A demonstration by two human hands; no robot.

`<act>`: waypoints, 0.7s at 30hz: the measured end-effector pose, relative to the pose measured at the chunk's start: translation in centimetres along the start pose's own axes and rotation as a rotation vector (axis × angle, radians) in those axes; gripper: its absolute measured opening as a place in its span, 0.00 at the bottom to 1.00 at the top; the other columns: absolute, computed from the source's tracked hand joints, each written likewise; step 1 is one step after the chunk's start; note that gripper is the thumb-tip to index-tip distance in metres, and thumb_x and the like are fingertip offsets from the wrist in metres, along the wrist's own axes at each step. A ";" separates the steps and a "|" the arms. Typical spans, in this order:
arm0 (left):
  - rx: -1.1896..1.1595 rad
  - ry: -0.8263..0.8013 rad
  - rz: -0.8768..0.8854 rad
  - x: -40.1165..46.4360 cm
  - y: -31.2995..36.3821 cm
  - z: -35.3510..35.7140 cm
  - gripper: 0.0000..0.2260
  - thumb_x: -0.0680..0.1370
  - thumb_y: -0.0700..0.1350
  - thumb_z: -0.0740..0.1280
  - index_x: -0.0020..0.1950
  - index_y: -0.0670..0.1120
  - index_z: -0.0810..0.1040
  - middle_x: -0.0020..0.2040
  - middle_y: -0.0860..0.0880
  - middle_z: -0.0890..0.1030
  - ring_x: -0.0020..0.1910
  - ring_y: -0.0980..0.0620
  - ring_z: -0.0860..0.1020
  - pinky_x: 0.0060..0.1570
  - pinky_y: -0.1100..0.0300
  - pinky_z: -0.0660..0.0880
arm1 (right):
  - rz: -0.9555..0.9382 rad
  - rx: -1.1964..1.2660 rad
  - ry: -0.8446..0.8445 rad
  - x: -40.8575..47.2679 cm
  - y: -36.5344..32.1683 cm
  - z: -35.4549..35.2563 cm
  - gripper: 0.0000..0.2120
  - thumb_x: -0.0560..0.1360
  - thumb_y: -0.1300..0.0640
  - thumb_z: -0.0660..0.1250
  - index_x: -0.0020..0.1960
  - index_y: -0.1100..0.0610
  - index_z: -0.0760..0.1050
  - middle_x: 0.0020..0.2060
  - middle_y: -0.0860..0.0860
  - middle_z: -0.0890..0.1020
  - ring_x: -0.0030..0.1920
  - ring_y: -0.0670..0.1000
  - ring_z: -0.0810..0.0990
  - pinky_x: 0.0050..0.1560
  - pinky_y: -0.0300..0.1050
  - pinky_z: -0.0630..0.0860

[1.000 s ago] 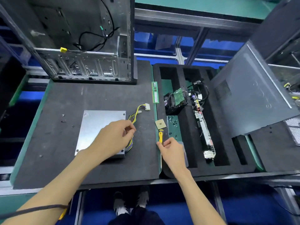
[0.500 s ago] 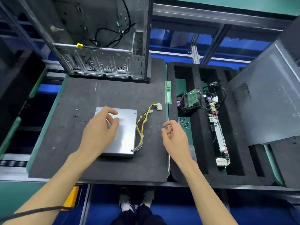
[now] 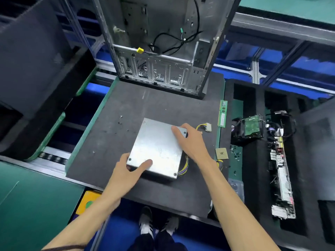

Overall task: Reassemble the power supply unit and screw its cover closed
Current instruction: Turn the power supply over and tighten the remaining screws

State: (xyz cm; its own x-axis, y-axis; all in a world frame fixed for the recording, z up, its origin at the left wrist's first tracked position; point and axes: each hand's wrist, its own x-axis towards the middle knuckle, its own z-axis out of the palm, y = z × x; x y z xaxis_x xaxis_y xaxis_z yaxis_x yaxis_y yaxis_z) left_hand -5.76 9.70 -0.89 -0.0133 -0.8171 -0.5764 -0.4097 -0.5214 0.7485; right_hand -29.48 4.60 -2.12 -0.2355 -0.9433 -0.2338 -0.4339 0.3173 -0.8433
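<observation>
1. One power supply unit (image 3: pixel 157 149) is lying flat on the dark foam worktop (image 3: pixel 112 142), a little toward 5 o'clock of the mat's centre, with its silver cover facing up.
2. Three cover screws are showing in its corners; the fourth corner, at 10 o'clock, is too faint to judge.
3. Two hands are working on it. The left hand (image 3: pixel 126 171) is gripping the near corner at 7 o'clock, thumb lying across the cover and fingers wrapping under the edge.
4. The right hand (image 3: pixel 190 140) is holding the far corner at 2 o'clock, fingers spreading over the top and curling round the side.
5. One bundle of yellow and purple wires (image 3: pixel 184 167) is spilling from the unit's 4 o'clock side; most of it is hiding behind the right wrist, and one white connector (image 3: pixel 208 127) is peeking out past the fingers.
6. A few loose screws (image 3: pixel 121 122) are sitting at 9 o'clock of the unit, well apart from it; they are too small to count surely.
7. One open computer case (image 3: pixel 163 51) is standing at 12 o'clock, its top cut off by the frame.
8. One memory stick (image 3: pixel 223 114) and one square processor chip (image 3: pixel 221 153) are lying along the worktop's 3 o'clock edge.
9. Bare mat is lying open between the unit and the case, and toward 9 o'clock.
</observation>
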 end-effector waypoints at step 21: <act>-0.566 0.415 0.383 0.5 7.0 0.2 0.21 0.67 0.45 0.82 0.57 0.54 0.82 0.57 0.53 0.81 0.52 0.64 0.80 0.53 0.65 0.75 | -0.121 0.322 0.097 -1.8 -2.3 -0.7 0.12 0.80 0.43 0.68 0.43 0.49 0.74 0.39 0.44 0.79 0.39 0.40 0.74 0.39 0.32 0.71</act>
State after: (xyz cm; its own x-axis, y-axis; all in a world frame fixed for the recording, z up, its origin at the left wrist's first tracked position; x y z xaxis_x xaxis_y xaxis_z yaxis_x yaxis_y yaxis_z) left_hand -8.79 5.72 4.00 0.3271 -0.9314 -0.1598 0.0814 -0.1407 0.9867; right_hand -28.61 5.63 0.61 -0.2874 -0.9537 -0.0886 -0.1714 0.1423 -0.9749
